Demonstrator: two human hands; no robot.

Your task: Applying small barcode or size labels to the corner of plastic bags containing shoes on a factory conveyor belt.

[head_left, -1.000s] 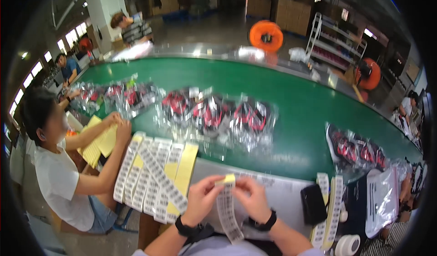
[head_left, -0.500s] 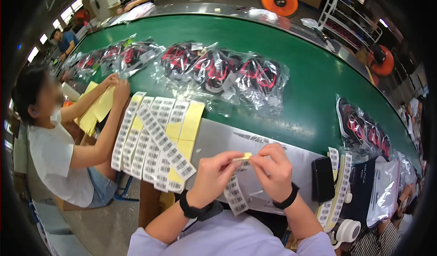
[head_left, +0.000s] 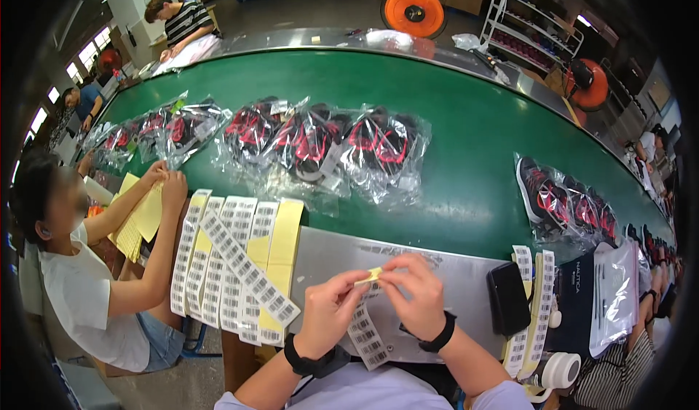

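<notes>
In the view from the head, we saw a small strip of white labels [head_left: 369,342] with black bars on it. Its yellow end [head_left: 373,274] was up at the fingertips of both hands. The left hand [head_left: 328,314] had its thumb and first finger pressed together on that end. The right hand [head_left: 421,298] had its thumb and finger together there too, so the tips of the two hands almost met. We could not tell just how hard each one pinched.

The long way of the strip ran down from the fingers toward the body, and its low end leaned a bit to the right. The hanging part was between the two hands, nearer to the left one, just beside its palm. It hung over the grey metal table [head_left: 320,248].

More label sheets [head_left: 218,275] lay on the left, and a black flat thing [head_left: 508,298] lay on the right. Past the table, we saw bagged shoes [head_left: 380,148] on the green belt [head_left: 473,155].
</notes>
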